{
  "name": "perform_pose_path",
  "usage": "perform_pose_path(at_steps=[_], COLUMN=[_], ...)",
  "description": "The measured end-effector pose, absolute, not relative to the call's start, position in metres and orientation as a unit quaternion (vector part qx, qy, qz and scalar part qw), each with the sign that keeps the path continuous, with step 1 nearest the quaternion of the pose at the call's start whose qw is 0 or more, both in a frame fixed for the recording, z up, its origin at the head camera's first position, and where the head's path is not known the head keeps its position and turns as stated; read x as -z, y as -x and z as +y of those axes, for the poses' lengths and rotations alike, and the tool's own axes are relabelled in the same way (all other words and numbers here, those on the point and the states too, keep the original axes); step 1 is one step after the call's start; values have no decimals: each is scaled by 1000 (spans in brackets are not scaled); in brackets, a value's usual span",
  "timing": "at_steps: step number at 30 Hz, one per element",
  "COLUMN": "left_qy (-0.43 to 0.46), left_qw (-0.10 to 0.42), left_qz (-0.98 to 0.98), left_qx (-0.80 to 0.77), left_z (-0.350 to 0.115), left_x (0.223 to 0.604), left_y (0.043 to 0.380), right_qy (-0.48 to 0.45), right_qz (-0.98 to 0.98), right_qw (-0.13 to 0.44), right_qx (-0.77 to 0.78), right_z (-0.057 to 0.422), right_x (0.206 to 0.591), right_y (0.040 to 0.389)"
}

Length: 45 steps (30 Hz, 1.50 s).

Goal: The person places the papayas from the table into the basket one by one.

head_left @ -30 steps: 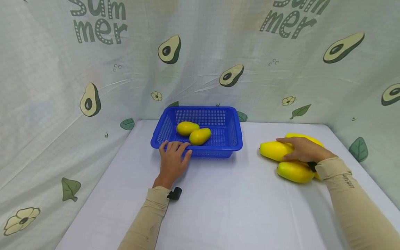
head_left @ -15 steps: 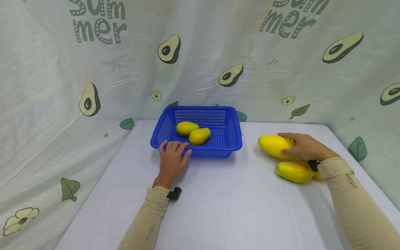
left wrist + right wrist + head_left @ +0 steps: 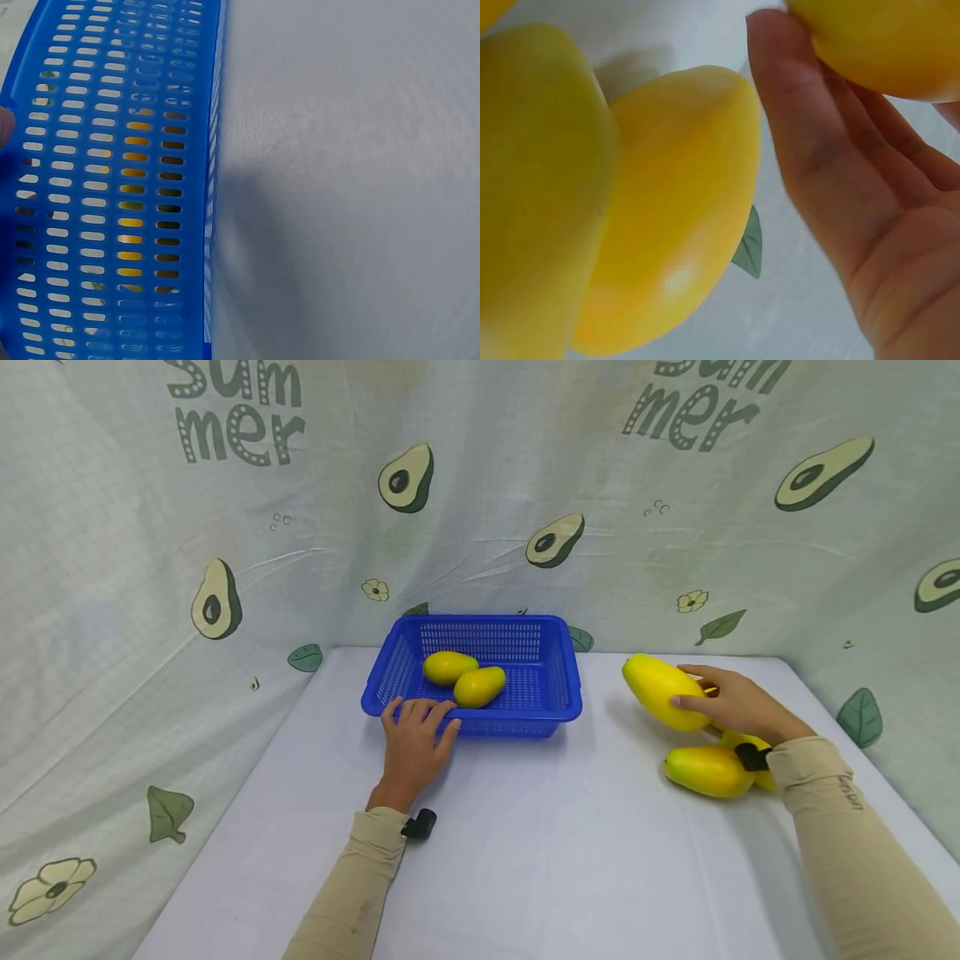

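My right hand (image 3: 742,703) holds a yellow mango (image 3: 663,692), thumb on the near side and fingers on the far side, raised over the table at the right. In the right wrist view only the lower part of that mango (image 3: 900,52) shows at the top right. Below the hand lies another mango (image 3: 707,772), with more fruit (image 3: 742,743) partly hidden behind the wrist. My left hand (image 3: 412,752) grips the near rim of the blue basket (image 3: 517,717), fingers hooked over it and thumb outside. Two mangoes (image 3: 480,687) lie inside, towards the left.
A white cloth covers the table (image 3: 555,852). Behind the basket hangs a printed curtain (image 3: 480,560) with avocado pictures. In the right wrist view, large mangoes (image 3: 675,210) sit side by side to the left of the hand.
My right hand has lifted the mango off the pile and tilted it, moving it up and away from the other fruit. My left hand and the basket have stayed put.
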<state>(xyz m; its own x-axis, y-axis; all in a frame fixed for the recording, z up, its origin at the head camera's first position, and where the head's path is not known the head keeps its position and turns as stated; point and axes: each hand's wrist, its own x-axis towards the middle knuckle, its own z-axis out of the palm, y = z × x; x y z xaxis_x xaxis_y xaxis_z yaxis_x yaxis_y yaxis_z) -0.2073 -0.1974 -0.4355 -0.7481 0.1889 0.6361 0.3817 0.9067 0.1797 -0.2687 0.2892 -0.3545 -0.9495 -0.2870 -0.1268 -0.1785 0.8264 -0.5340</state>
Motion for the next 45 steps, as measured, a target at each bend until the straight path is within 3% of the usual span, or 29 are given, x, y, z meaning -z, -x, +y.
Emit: perform_pose_path(at_steps=[23,45], left_qy=[150,152], left_qw=[316,323], left_qz=[-925,-923], left_qx=[149,143], left_z=[-202,-197], left_x=[434,438], left_y=[205,209], right_qy=[87,50], right_qz=[871,824], right_qw=[132,98], right_qx=[465,556], right_z=[291,269], right_x=[353,340], right_y=[274,276])
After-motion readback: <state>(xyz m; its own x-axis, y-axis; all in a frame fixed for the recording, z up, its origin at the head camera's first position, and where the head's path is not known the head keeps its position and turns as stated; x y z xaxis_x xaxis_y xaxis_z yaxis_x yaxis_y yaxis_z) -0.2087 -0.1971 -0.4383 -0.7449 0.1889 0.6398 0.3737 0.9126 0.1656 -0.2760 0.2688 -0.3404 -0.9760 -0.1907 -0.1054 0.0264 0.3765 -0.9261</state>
